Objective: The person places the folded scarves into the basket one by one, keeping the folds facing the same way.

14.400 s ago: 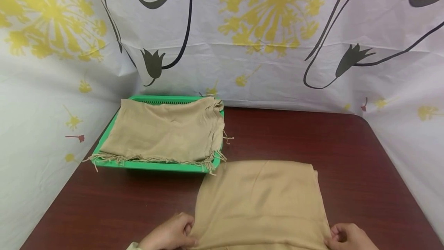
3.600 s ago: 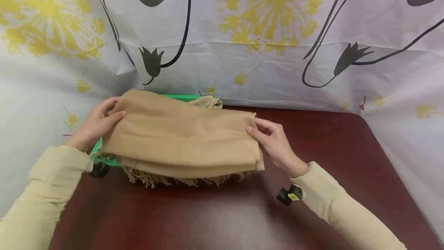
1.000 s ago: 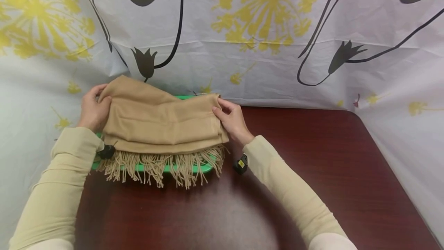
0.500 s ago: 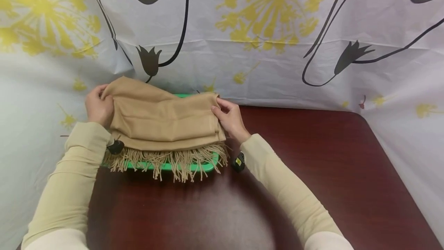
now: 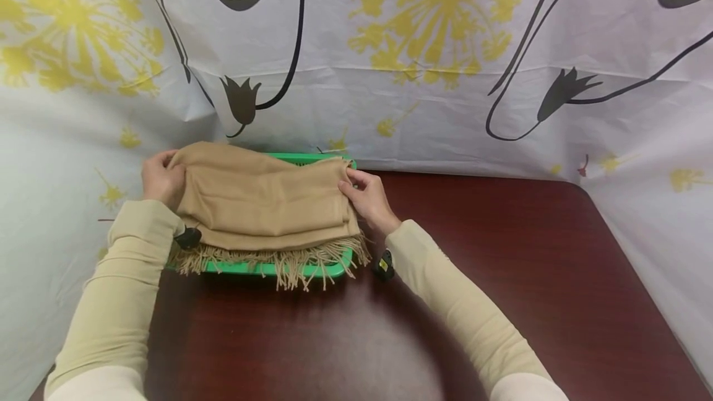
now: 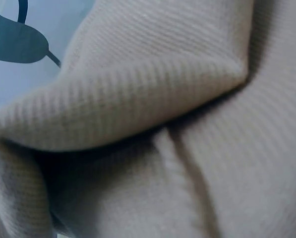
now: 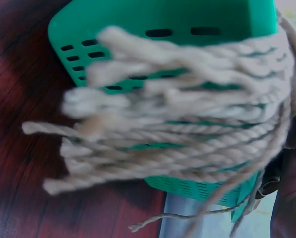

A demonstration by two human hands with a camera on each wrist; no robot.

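A folded tan scarf (image 5: 262,197) with a twisted fringe (image 5: 289,268) lies over the green plastic basket (image 5: 262,269) at the table's back left. My left hand (image 5: 163,181) grips its left edge, the fingertips hidden behind the cloth. At the right edge, my right hand (image 5: 367,200) pinches the folded layers between thumb and fingers. Close up in the left wrist view, the scarf's cloth (image 6: 128,99) bends into a loose fold. Fringe strands (image 7: 187,148) hang across the slotted basket wall (image 7: 212,20) in the right wrist view. The scarf beneath is mostly covered.
The dark red-brown table (image 5: 490,265) extends to the right and front of the basket. A white patterned curtain (image 5: 418,122) stands close behind and beside it. Small black cameras sit at both cuffs, such as the right wrist camera (image 5: 384,265).
Earlier the scarf lay on the table in front, beside the basket. Both hands have carried it left onto the basket, and in the last half second its back edge has come down.
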